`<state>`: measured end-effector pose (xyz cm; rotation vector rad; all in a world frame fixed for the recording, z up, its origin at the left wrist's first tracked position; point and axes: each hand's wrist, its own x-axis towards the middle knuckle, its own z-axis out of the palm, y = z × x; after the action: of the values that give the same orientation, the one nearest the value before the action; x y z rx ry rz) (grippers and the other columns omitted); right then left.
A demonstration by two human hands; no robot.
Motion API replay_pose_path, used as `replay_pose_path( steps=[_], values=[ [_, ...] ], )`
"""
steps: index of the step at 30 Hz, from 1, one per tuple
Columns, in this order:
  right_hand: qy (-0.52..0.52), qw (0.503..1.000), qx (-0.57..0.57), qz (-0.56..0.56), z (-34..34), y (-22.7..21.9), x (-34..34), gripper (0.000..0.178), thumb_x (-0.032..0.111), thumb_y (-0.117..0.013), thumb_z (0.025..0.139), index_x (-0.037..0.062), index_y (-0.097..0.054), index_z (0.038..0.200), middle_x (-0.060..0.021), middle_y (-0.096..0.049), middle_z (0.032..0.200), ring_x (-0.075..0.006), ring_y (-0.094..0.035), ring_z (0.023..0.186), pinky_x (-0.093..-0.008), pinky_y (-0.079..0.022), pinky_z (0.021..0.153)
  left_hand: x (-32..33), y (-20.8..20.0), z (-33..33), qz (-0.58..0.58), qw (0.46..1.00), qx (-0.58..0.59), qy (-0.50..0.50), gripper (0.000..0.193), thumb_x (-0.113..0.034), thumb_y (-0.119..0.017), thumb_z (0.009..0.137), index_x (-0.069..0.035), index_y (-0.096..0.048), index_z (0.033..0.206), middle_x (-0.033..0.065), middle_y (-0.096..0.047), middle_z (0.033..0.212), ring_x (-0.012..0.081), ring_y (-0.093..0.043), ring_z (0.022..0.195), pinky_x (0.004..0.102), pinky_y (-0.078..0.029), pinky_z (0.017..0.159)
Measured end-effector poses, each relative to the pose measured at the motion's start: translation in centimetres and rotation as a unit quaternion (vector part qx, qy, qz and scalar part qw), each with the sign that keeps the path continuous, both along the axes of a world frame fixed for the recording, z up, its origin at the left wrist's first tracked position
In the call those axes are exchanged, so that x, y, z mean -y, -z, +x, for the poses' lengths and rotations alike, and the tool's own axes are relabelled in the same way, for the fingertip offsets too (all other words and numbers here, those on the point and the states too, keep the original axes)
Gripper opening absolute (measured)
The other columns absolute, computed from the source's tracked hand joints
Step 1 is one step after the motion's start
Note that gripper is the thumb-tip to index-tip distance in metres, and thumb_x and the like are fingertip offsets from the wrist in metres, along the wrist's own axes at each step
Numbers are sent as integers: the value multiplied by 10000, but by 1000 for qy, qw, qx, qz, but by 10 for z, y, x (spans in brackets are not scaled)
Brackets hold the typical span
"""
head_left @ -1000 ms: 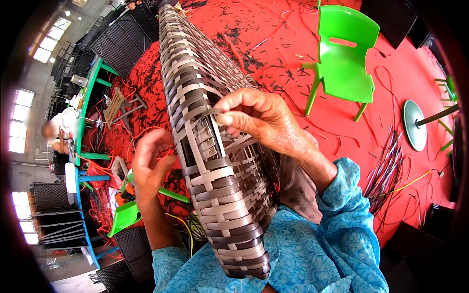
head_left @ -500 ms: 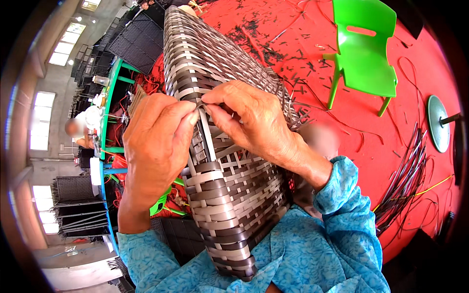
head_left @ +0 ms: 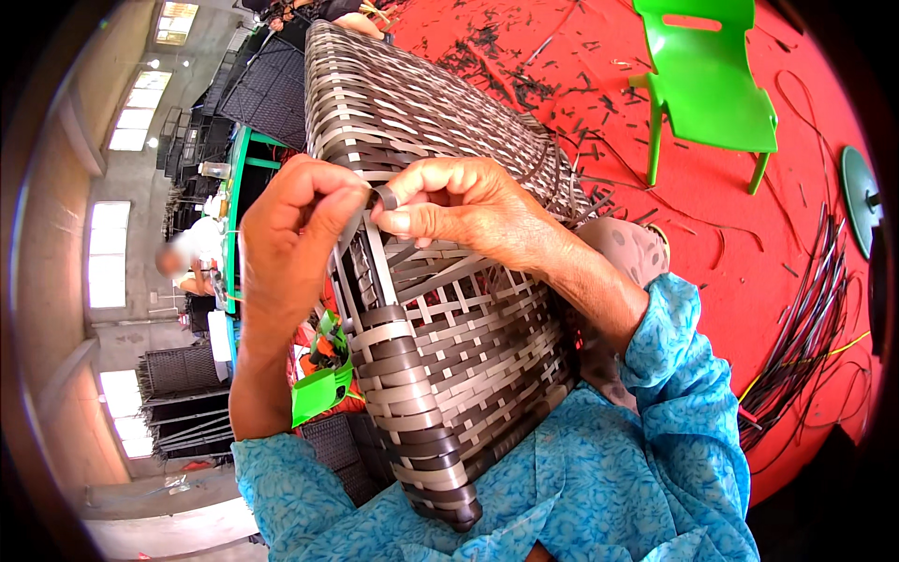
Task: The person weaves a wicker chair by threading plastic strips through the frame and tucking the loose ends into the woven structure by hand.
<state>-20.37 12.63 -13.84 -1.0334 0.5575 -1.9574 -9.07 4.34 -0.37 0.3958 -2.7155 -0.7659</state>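
A woven wicker piece [head_left: 407,393] in brown and pale grey flat strips slopes across my lap, its far end reaching away from me. Along its near rounded edge, part of the frame [head_left: 376,267] is bare of wrapping, with loose strips showing inside. My left hand [head_left: 295,229] pinches a dark flat strip [head_left: 387,197] between thumb and fingertips above this gap. Opposite, my right hand [head_left: 468,206] has its thumb and index finger closed on the same strip, which curls in a small loop between both hands. The strip's ends are hidden.
To the right, a green plastic chair [head_left: 716,89] stands on the red floor covering among scattered strip scraps. Long loose strips [head_left: 791,328] lie in a bundle beyond my right elbow. Dark woven panels [head_left: 267,84] and a person [head_left: 197,258] are at the far left.
My hands have stayed over the gap, and the strip between them now shows as a curled loop. The view has shifted slightly, bringing a green container beside my left forearm more into sight.
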Motion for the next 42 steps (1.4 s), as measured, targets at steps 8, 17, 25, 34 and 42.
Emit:
replay_pose_path(
  steps=[8,17,25,34,42],
  values=[
    [179,959,-218,-21,-4,0,-7,110,114,-647,866,40,-632,946,-23,-653,842,-111,-609,743,-260,-493,663,12,-27,-5,25,986,152,69,180,-133,-592,903,37,-649,901,40,-584,837,96,-527,814,229,-414,722],
    [353,891,-279,-65,7,-4,1,130,57,-664,793,52,-587,898,-58,-596,779,-178,-583,647,-295,-482,585,23,-41,-1,299,926,227,26,151,-30,-714,731,22,-624,840,66,-581,846,136,-566,747,248,-445,683],
    [397,877,-258,-77,13,1,-2,185,-20,-648,754,38,-602,923,-70,-603,857,-181,-573,703,-284,-473,594,-8,-17,12,-307,942,46,125,157,23,-663,665,-43,-557,758,80,-519,726,264,-483,692,342,-404,567],
    [429,858,-275,-66,20,-11,-17,236,68,-709,768,32,-631,988,-95,-621,904,-201,-612,785,-292,-498,659,0,7,-1,-483,848,-190,107,202,40,-673,603,-23,-591,776,75,-506,699,256,-500,645,356,-403,556],
    [286,920,-266,29,10,-23,-27,310,20,-650,836,63,-618,1142,-15,-599,854,-84,-545,763,-226,-460,691,32,24,65,164,965,-200,-34,314,13,-624,804,2,-549,1109,57,-563,1025,123,-546,947,280,-437,851]
  ],
)
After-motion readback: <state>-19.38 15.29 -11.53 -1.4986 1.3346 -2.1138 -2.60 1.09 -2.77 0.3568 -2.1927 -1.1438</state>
